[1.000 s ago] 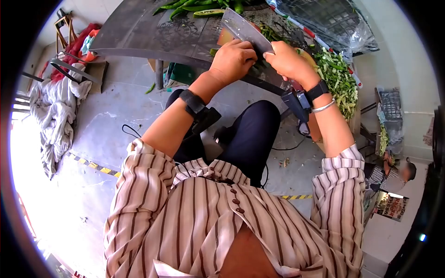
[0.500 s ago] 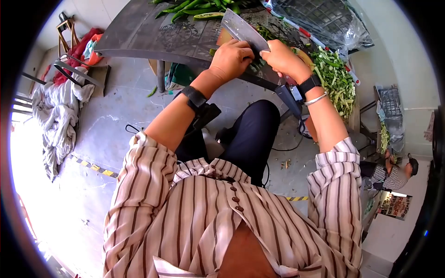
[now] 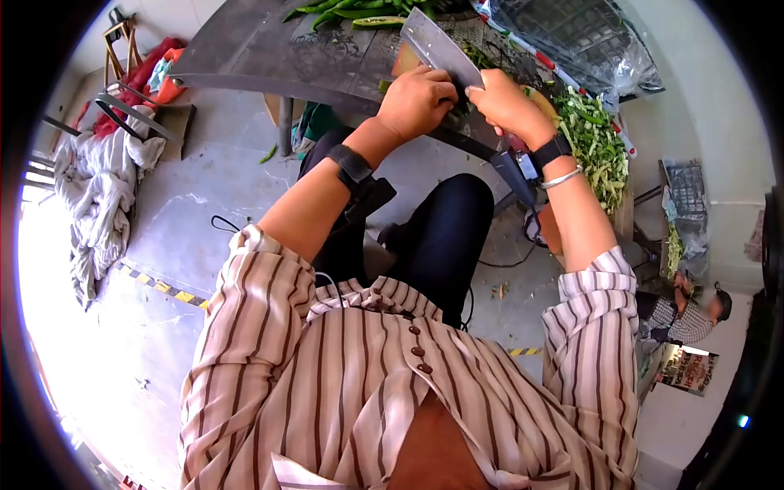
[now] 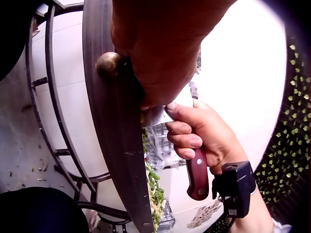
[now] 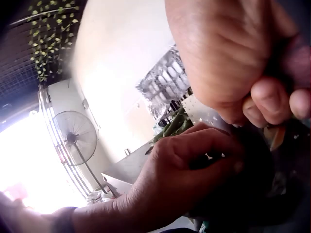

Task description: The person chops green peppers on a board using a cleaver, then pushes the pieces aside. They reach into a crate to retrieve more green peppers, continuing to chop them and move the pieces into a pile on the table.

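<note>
My right hand (image 3: 513,108) grips the dark red handle (image 4: 198,174) of a cleaver, whose broad metal blade (image 3: 441,51) points away to the upper left. Right beside the blade is my left hand (image 3: 416,102), its fingers curled down over a green pepper (image 3: 384,84); only one end of that pepper shows past the hand. Under both hands, the orange-brown edge of a cutting board (image 3: 404,59) peeks out. In the right wrist view the left hand (image 5: 189,160) bends close below the right hand (image 5: 228,58), and what it holds is in dark shadow.
Whole green peppers (image 3: 327,10) and a halved one (image 3: 378,23) lie at the table's (image 3: 253,53) far side. Chopped greens (image 3: 592,147) are heaped on the right, near a plastic-wrapped crate (image 3: 572,37). Another person (image 3: 692,317) is at the far right.
Both hands and the cleaver keep nearly the same place over the board, with only slight shifts. The whole view moves a little as the head camera moves.
</note>
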